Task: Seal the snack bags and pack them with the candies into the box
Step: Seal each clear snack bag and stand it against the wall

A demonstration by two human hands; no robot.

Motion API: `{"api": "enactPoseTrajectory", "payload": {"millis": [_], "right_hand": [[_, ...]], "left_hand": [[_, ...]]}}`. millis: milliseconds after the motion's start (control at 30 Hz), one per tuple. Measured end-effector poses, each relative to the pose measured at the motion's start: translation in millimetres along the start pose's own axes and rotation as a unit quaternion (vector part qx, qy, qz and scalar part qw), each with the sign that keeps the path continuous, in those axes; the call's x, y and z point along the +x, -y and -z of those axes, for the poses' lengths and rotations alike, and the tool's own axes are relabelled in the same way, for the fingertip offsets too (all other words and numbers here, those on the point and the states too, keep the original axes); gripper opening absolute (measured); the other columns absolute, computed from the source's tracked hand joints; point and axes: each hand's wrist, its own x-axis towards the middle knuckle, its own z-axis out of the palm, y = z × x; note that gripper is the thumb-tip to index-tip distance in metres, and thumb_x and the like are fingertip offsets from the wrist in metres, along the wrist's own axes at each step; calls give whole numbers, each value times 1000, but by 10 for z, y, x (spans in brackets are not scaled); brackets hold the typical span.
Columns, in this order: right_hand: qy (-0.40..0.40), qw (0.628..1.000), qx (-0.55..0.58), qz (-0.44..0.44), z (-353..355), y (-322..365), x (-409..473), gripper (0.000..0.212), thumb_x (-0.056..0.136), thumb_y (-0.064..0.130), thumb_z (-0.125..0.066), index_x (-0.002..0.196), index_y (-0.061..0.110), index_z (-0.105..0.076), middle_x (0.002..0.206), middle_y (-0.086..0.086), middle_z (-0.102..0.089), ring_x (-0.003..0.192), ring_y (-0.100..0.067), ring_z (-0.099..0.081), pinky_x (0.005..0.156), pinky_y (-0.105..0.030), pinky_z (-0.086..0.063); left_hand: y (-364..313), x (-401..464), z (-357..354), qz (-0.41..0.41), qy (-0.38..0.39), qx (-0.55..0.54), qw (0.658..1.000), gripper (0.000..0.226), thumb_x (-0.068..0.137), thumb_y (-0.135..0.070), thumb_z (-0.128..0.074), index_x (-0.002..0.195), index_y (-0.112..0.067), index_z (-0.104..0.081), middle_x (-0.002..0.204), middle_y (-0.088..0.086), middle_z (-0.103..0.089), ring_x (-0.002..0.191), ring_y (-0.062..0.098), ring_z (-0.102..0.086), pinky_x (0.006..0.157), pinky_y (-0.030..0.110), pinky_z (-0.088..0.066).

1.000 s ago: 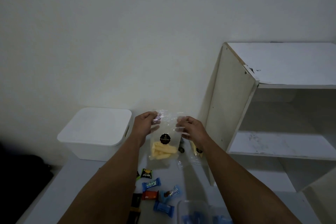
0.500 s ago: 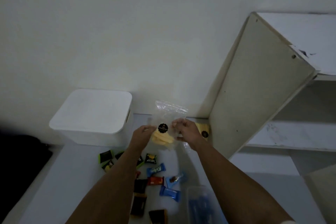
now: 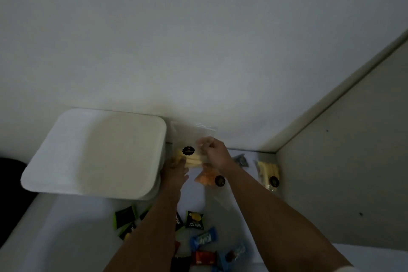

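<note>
Both hands (image 3: 194, 159) still grip the snack bag (image 3: 192, 146), now lowered beside the box (image 3: 95, 152).

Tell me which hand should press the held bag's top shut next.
Probably the right hand: its fingers already pinch the bag high on its right side, just below the open top. The left hand holds it lower down, supporting the bottom.

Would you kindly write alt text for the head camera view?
Two hands hold a clear snack bag of pale yellow sticks beside a lidded white box: left hand at the bottom, right hand pinching its side. Wrapped candies lie nearer the camera.
</note>
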Motion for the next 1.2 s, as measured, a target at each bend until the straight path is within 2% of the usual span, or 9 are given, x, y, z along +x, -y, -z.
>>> {"api": "enactPoseTrajectory", "payload": {"millis": [233, 433, 533, 633, 733, 800, 900, 1033, 1200], "right_hand": [[-16, 1000, -10, -9, -270, -209, 305, 22, 105, 23, -46, 102, 16, -66, 94, 4, -68, 84, -9, -64, 62, -14, -49], [-7, 997, -73, -6, -354, -348, 348, 35, 90, 13, -64, 125, 13, -60, 119, -5, -68, 106, -21, -65, 89, -32, -56], [-44, 995, -93, -7, -268, -397, 258, 44, 88, 9, -63, 131, 16, -58, 121, -4, -67, 106, -22, -65, 93, -37, -55], [-135, 985, -104, 10, -59, -423, 31, 32, 96, 6, -53, 125, 16, -61, 111, -3, -67, 91, -16, -63, 75, -26, -53], [-224, 962, -153, -27, 209, -630, -251, 17, 97, 14, -53, 110, 18, -63, 98, -1, -68, 80, -16, -62, 71, -30, -50], [-259, 946, -179, -82, 373, -854, -467, 11, 95, 24, -56, 101, 18, -64, 98, -3, -71, 87, -22, -66, 73, -31, -50], [-274, 932, -181, -154, 576, -1150, -831, 18, 92, 24, -59, 106, 17, -68, 101, -6, -72, 94, -26, -69, 76, -30, -52], [-208, 934, -160, -241, 727, -1466, -1027, 23, 90, 31, -62, 100, 14, -74, 100, -9, -75, 94, -27, -71, 79, -33, -57], [-182, 945, 80, -258, 613, -1469, -1008, 17, 90, 9, -65, 78, 18, -73, 81, -14, -73, 67, -26, -64, 57, -32, -52]], "left_hand": [[187, 475, -7, 15, -35, -48, 998, 55, 94, -16, -67, 144, -16, -44, 91, 9, -56, 66, 17, -57, 57, 28, -51], [205, 557, -55, 35, -62, -65, 995, 90, 70, -32, -79, 149, -25, -37, 127, 16, -61, 99, 32, -64, 84, 43, -60], [177, 468, -3, 25, -58, -17, 998, 44, 84, -11, -66, 126, -11, -54, 91, 26, -57, 73, 39, -60, 62, 41, -59], [200, 320, 15, -3, -25, 134, 991, 14, 76, -20, -63, 83, -9, -59, 82, 29, -53, 73, 31, -56, 63, 39, -49], [306, 166, -25, -29, 32, 264, 964, 39, 89, -24, -68, 127, -17, -64, 123, 14, -65, 110, 29, -62, 92, 40, -52], [340, 51, -77, -59, 82, 311, 945, 51, 92, -23, -67, 140, -16, -53, 134, 6, -57, 116, 23, -57, 93, 32, -47], [408, -25, -173, -82, 114, 365, 920, 37, 92, -19, -65, 129, -19, -61, 127, 3, -57, 106, 18, -56, 86, 29, -45], [545, 40, -216, -127, 138, 437, 880, 6, 82, -31, -62, 78, -29, -66, 97, 5, -71, 96, 32, -68, 86, 43, -54], [565, -55, -256, -157, 145, 515, 830, 17, 91, -23, -62, 99, -9, -70, 99, 8, -68, 93, 28, -66, 74, 32, -46]]}}
